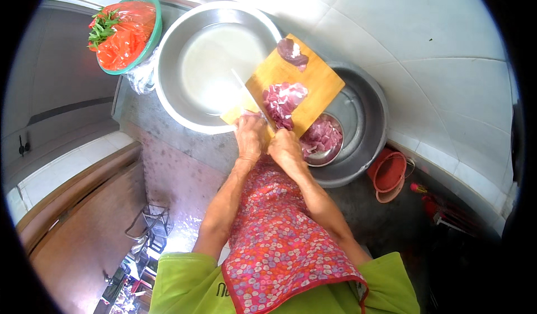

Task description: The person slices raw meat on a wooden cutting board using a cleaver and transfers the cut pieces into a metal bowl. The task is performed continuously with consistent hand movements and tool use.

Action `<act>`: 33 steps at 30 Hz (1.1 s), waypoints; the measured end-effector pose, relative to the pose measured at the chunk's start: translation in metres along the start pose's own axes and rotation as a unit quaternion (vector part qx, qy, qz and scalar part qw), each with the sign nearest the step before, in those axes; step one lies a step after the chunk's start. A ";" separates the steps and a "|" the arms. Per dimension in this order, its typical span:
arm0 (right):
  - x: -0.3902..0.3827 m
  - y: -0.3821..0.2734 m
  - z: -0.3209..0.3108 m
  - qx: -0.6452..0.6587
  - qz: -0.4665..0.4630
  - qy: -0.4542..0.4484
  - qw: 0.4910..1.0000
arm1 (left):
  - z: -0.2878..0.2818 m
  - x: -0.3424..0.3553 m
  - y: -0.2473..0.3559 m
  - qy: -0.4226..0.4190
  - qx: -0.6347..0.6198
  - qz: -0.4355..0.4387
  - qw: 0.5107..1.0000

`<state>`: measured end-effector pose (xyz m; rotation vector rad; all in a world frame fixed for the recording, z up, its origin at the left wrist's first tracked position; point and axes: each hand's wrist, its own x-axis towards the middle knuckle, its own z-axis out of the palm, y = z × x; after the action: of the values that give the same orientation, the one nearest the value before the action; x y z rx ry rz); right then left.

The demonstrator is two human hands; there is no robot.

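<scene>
A kitchen knife [250,97] lies across the left part of a wooden cutting board [321,81], its handle in my closed right hand [286,147]. My left hand [250,136] is closed at the board's near-left corner, left of the blade; what its fingers hold is hidden. Cut raw meat [284,100] is heaped right of the blade. Farther up the board is a darker chunk of meat [292,54]. The board bridges a large metal basin [168,90] with cloudy water and a grey basin [373,146]. Inside the grey one, a metal bowl [331,158] contains sliced meat [323,136].
At the far left, a green basket [157,28] holds red plastic bags [126,40] and green leaves, beside a clear plastic bag [142,74]. A red bucket [390,171] stands right of the grey basin. A tiled wall [425,40] borders the right; a metal-framed rack [156,219] is lower left.
</scene>
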<state>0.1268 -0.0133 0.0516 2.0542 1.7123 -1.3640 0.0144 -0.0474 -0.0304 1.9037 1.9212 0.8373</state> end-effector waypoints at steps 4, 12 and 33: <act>-0.011 0.034 -0.003 0.055 -0.031 0.070 0.996 | -0.016 -0.014 -0.001 0.005 -0.096 -0.100 0.990; -0.046 0.051 0.018 0.023 -0.037 0.024 0.999 | -0.009 -0.002 0.008 0.103 -0.084 -0.140 0.981; -0.055 0.060 -0.013 -0.121 -0.101 0.041 0.987 | -0.018 0.007 -0.015 -0.073 -0.074 -0.020 0.994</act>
<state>0.1876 -0.0651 0.0721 1.8707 2.0544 -1.0687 -0.0086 -0.0435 -0.0235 1.7811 1.7544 0.7827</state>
